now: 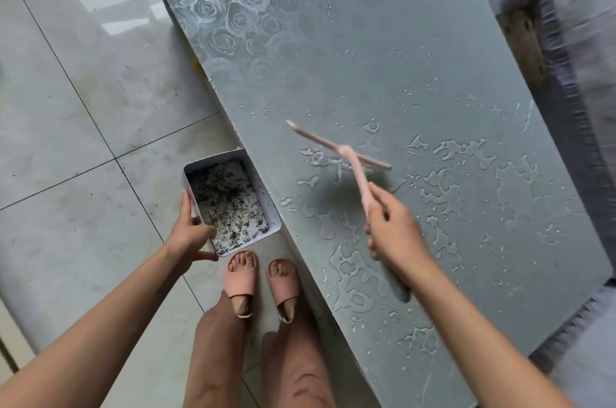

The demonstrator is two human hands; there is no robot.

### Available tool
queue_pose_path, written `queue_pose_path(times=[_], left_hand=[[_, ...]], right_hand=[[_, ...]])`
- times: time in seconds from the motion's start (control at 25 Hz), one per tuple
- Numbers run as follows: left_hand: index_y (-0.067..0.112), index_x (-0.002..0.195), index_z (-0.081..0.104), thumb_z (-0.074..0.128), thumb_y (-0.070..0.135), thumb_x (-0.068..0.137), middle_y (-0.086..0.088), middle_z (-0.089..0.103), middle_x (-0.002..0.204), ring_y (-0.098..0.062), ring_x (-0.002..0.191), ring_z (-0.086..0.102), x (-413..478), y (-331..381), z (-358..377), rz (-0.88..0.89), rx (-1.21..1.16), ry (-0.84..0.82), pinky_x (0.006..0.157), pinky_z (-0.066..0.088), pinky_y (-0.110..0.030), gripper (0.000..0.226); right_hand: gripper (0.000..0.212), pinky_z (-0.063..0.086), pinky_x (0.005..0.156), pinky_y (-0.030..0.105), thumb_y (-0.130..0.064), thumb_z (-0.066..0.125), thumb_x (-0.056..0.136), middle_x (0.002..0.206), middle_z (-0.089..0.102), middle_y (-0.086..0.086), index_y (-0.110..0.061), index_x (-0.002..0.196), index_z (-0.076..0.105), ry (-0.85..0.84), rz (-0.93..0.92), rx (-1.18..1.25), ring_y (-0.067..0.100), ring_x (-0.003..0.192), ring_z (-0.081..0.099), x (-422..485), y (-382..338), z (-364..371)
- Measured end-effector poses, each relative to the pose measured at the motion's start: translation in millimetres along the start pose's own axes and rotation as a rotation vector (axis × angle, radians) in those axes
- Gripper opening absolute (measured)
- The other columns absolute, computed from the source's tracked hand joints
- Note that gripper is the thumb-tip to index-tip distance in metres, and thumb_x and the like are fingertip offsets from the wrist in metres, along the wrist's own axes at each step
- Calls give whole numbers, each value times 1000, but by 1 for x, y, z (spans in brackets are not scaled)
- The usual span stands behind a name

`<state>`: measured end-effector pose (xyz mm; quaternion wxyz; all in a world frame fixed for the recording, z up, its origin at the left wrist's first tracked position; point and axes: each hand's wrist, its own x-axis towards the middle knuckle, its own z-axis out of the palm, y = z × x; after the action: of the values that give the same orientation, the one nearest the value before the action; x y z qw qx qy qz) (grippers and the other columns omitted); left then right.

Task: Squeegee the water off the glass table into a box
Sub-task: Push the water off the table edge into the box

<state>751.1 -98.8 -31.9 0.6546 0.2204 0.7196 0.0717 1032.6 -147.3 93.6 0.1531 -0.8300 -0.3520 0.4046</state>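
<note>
Left hand (191, 236) — box (274, 207); right hand (396, 231) — squeegee (358, 175)

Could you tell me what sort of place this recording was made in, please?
Probably a room in a home: glossy floor tiles, a glass table etched with roses, and the person wears pink slippers.

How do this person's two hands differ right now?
The left hand grips the wall of the white box beside the table's edge, over the tiled floor. The right hand grips the handle of the pink squeegee over the wet glass table. The left hand's thumb and fingers spread wide apart, while the right hand's bunch into a fist. Both hold something.
</note>
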Motion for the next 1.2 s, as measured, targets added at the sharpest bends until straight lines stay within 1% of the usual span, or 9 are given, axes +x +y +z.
queue_pose_path(times=[0.08,0.12,0.24,0.32,0.4,0.6,0.76,1.0,1.2], left_hand=[[49,148,2,43,-18,86,-17,43,138,-32,119,47,-1,-2,-2,-11,11,3,57,53,-46,100],[50,148,3,43,-18,86,-16,44,138,-33,120,47,-2,-2,0,-16,9,3,57,53,-46,100],[50,148,5,43,-18,86,-16,48,131,-31,111,49,1,-6,3,-16,10,14,59,54,-46,99],[51,147,5,43,-17,87,-14,49,129,-31,110,49,1,-8,7,-15,7,31,59,55,-47,98],[53,146,6,42,-16,88,-12,48,130,-30,112,50,-1,-13,10,-9,18,37,60,57,-47,98],[57,144,7,41,-16,87,-10,44,139,-30,113,51,1,-22,15,23,-4,71,54,59,-43,98],[59,143,10,41,-17,87,-10,47,136,-29,110,54,0,-26,21,38,-10,88,57,59,-47,99],[58,144,8,43,-15,87,-10,46,139,-30,113,54,-1,-26,22,34,-29,110,61,59,-50,99],[60,142,8,44,-16,85,-8,44,141,-29,113,56,-3,-27,23,41,-44,115,66,59,-52,102]], right_hand=[[33,43,51,20,-28,52,95,60,57,-18,-47,122,51,-75,-125,-146,-1,49,52,10,8,-49],[29,42,52,19,-29,54,94,63,59,-19,-45,118,53,-150,-159,-305,-2,54,54,18,15,-77],[22,46,74,32,-36,49,96,94,63,-9,-32,117,53,-385,-149,-888,16,88,60,51,47,-151],[20,45,76,34,-38,48,95,103,62,-8,-34,115,51,-443,-129,-1039,14,86,57,79,64,-185],[17,43,73,33,-38,48,95,107,64,-7,-39,111,51,-439,-143,-1080,13,85,57,104,68,-203],[38,41,85,32,-43,41,97,129,57,-5,-38,133,48,-420,-321,-1094,20,115,53,149,75,-168],[38,44,78,32,-44,41,96,114,59,-6,-40,133,48,-499,-606,-1004,20,107,57,150,67,-123],[36,45,79,33,-47,47,92,125,61,-12,-44,128,53,-391,-528,-1064,19,113,57,177,66,-173],[37,41,70,31,-46,41,96,108,61,-5,-45,132,48,-445,-769,-1000,22,104,59,162,43,-90]])
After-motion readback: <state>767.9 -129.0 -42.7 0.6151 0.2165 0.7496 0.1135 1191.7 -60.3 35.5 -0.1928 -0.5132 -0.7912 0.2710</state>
